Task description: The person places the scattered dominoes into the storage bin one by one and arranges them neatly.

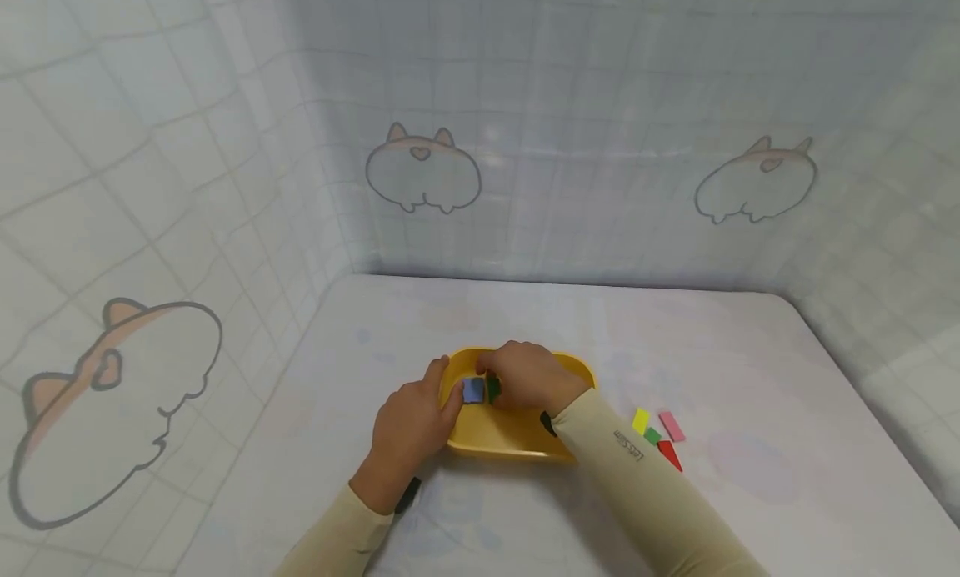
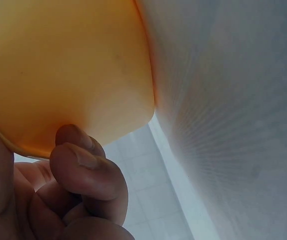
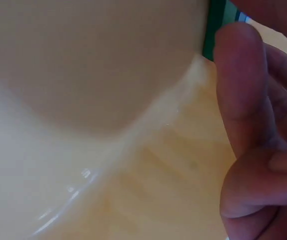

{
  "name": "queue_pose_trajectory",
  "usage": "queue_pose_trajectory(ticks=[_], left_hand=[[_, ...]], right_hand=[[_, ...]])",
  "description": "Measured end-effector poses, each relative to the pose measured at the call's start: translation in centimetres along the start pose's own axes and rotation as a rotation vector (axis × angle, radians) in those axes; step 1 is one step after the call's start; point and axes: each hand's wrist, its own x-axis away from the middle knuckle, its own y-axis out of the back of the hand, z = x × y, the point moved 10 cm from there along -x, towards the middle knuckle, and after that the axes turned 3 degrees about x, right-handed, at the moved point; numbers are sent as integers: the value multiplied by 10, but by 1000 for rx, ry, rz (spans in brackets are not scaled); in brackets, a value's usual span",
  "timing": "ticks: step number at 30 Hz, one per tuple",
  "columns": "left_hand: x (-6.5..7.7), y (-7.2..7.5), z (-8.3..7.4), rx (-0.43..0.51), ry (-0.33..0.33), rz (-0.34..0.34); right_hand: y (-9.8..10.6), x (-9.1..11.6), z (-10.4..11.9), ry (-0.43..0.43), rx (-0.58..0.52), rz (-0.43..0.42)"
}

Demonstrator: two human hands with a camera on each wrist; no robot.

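Note:
A shallow yellow plastic tray stands on the table, and my left hand grips its left rim. The thumb is over the inside, while the curled fingers show against the outer wall in the left wrist view. My right hand reaches into the tray and pinches a green block, part of which is covered by the fingers. That green block also shows at the top edge of the right wrist view. Just left of it in the tray is a blue block, near my left thumb.
To the right of the tray lie a yellow block, a pink block, a small green block and a red triangular block. Light tiled-pattern sheeting rises behind the white table and along its sides.

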Motion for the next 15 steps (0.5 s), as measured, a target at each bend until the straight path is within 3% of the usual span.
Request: queue_pose_trajectory(ticks=[15], left_hand=[[0, 2, -2, 10, 15, 18]], right_hand=[[-1, -2, -1, -25, -40, 17]])
